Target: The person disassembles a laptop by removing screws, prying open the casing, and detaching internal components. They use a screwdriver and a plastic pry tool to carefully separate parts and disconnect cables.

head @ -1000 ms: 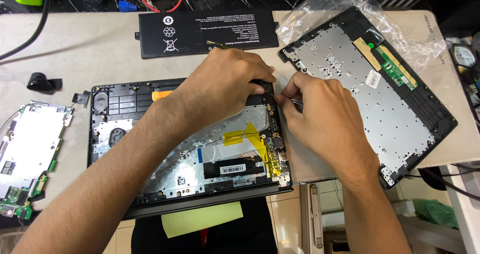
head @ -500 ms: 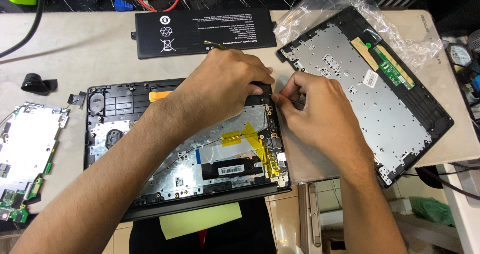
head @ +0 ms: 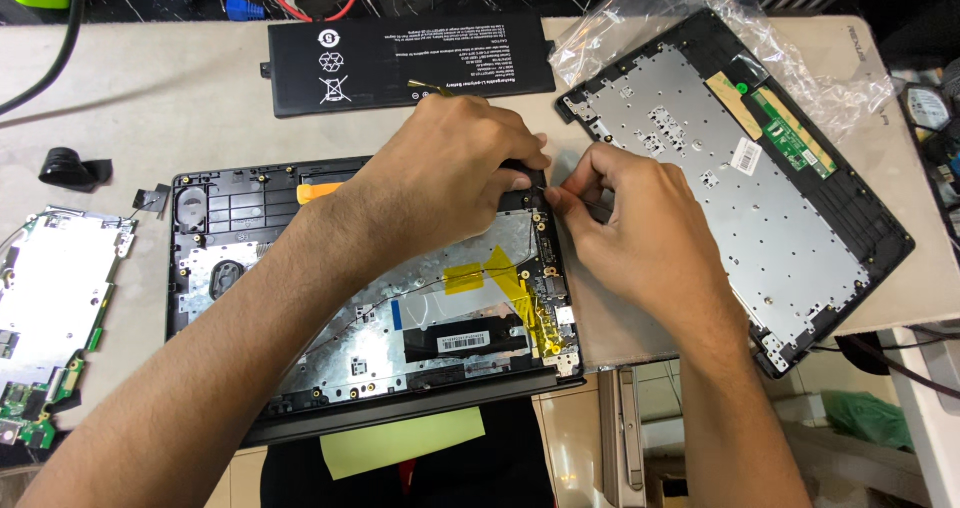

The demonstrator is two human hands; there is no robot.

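Nearest, the opened laptop base (head: pixel 370 318) lies flat at the table's front edge. Its upper right corner is pressed by the left hand (head: pixel 450 168), fingers curled together, while a thin wire (head: pixel 545 190) is pinched by the right hand (head: pixel 640 238). The wire seems light, limp and fragile, best gripped close to its end. Farther off lies a flat black battery (head: pixel 410 63).

Single head-worn view, looking steeply down from close above the worktable (head: pixel 150 98), near edge at bottom
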